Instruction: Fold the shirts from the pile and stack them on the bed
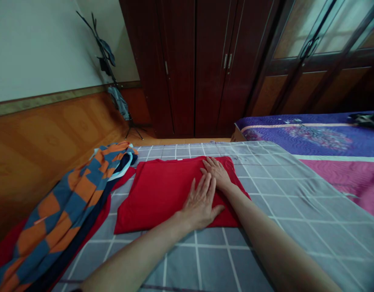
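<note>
A red shirt [159, 190], folded into a rough rectangle, lies flat on a grey checked bedsheet [262, 174]. My left hand [200, 202] rests palm down on its right half, fingers stretched out and thumb spread. Just beyond it, my right hand [215, 172] also presses flat on the shirt near its far right part. The two hands are close together, with the left fingertips by the right hand. Neither hand grips the cloth. What lies under the palms is hidden.
Left of the shirt lies a pile of clothes with an orange and blue checked garment [74, 194] on top. A second bed [296, 134] with a purple and pink cover stands at the right. Behind are a dark wardrobe [180, 73] and a coat stand [106, 61].
</note>
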The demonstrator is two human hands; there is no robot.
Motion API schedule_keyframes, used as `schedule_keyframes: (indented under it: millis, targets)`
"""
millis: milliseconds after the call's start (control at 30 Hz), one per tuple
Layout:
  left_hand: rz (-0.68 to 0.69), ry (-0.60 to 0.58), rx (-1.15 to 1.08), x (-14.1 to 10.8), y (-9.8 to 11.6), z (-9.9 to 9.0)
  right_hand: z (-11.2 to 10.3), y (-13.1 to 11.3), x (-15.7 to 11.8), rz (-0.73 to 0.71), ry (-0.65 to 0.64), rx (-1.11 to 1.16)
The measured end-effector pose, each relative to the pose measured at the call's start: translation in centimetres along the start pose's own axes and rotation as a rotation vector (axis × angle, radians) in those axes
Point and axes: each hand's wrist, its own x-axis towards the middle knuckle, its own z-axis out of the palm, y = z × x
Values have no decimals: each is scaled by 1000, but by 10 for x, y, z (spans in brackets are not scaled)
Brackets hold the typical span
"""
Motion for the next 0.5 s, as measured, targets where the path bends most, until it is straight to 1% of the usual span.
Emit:
schedule_keyframes:
  millis: [33,67,133,200,267,300,333,367,400,433,467,500]
  targets:
    - [-31,-22,3,-4,-6,2,0,0,0,4,8,-2]
    - [-72,-39,20,-12,-16,2,0,-1,0,7,17,-4]
    - [-172,-60,90,-38,-45,-5,0,-3,-1,12,31,-8]
    - [-287,-47,190,-77,-81,-16,-1,-4,-1,12,41,-11]
    - [-408,-23,293,-122,-115,-26,-1,-5,-2,11,53,-16]
    - [-466,-15,330,-144,-129,-30,0,-5,-2,10,61,-18]
    - [-497,-17,353,-164,-140,-34,1,-5,-2,9,68,-20]
    - [-528,-13,376,-180,-148,-38,1,-5,-1,7,74,-22]
    - [-552,-1,400,-190,-151,-43,2,-4,-1,5,78,-24]
    - [-563,16,420,-195,-150,-47,3,-4,0,3,82,-26]
    - [-560,36,434,-193,-144,-51,4,-4,0,1,85,-28]
    - [-541,52,435,-185,-133,-55,5,-3,1,-1,87,-31]
